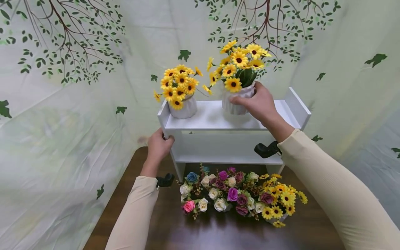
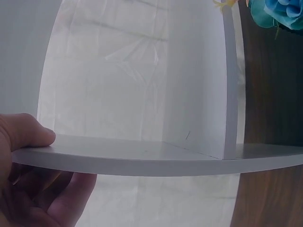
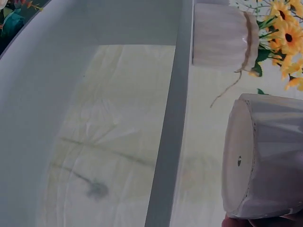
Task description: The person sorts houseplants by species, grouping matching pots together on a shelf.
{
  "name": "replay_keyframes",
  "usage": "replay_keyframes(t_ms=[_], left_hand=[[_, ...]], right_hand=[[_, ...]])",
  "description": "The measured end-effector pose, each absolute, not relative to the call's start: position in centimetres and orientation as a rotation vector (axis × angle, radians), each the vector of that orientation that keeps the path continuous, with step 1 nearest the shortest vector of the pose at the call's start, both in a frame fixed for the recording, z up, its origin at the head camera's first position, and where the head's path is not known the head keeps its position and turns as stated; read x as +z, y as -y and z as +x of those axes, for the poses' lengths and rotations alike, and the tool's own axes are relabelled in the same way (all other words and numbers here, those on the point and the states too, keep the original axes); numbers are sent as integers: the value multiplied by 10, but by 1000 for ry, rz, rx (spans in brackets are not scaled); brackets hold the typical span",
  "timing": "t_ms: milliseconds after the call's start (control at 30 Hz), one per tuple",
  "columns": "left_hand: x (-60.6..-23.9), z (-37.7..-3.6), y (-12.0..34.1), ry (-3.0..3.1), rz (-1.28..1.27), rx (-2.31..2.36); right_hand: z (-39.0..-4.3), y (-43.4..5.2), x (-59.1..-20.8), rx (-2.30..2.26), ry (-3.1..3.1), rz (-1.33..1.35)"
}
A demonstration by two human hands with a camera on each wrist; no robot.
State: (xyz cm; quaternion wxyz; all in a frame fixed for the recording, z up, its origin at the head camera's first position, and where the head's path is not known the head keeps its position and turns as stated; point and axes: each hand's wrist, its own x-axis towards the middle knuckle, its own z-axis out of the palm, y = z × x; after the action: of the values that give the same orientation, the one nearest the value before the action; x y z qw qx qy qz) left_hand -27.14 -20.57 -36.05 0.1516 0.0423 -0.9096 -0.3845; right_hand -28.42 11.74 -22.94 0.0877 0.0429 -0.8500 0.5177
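My right hand (image 1: pixel 261 104) holds a white flowerpot (image 1: pixel 232 106) of yellow sunflowers (image 1: pixel 239 59) over the top board of a small white shelf (image 1: pixel 207 118), thumb on its near side. In the right wrist view the underside of that pot (image 3: pixel 239 158) shows, raised off the board. A second white pot (image 1: pixel 183 110) of yellow sunflowers stands at the top board's left end. My left hand (image 1: pixel 158 147) grips the left side panel (image 2: pixel 137 166) of the shelf, with the thumb on one face and the fingers behind the other.
Before the shelf, on the dark wooden table (image 1: pixel 200 236), stands a row of artificial roses (image 1: pixel 220 204) in several colours, with more yellow sunflowers (image 1: pixel 287 199) at its right end. A pale leaf-print cloth (image 1: pixel 78 139) hangs behind and at the sides.
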Motion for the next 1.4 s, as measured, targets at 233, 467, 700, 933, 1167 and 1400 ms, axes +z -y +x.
replay_keyframes(t_ms=[233,467,700,933,1167,1400], left_hand=[[-362,-272,203,2636,134,-1117],[-362,-271,200,2653,137,-1125],[-360,-272,198,2670,133,-1108],[-358,-272,199,2667,137,-1128],[-356,-269,202,2655,146,-1144],[-358,-270,203,2656,125,-1111]], right_hand=[[-288,-109,-235,1624,2527,122],[-292,-105,-244,1647,2528,110],[-294,-102,-244,1667,2512,109],[-296,-95,-242,1657,2520,88],[-297,-86,-239,1652,2540,91],[-299,-82,-238,1648,2538,95]])
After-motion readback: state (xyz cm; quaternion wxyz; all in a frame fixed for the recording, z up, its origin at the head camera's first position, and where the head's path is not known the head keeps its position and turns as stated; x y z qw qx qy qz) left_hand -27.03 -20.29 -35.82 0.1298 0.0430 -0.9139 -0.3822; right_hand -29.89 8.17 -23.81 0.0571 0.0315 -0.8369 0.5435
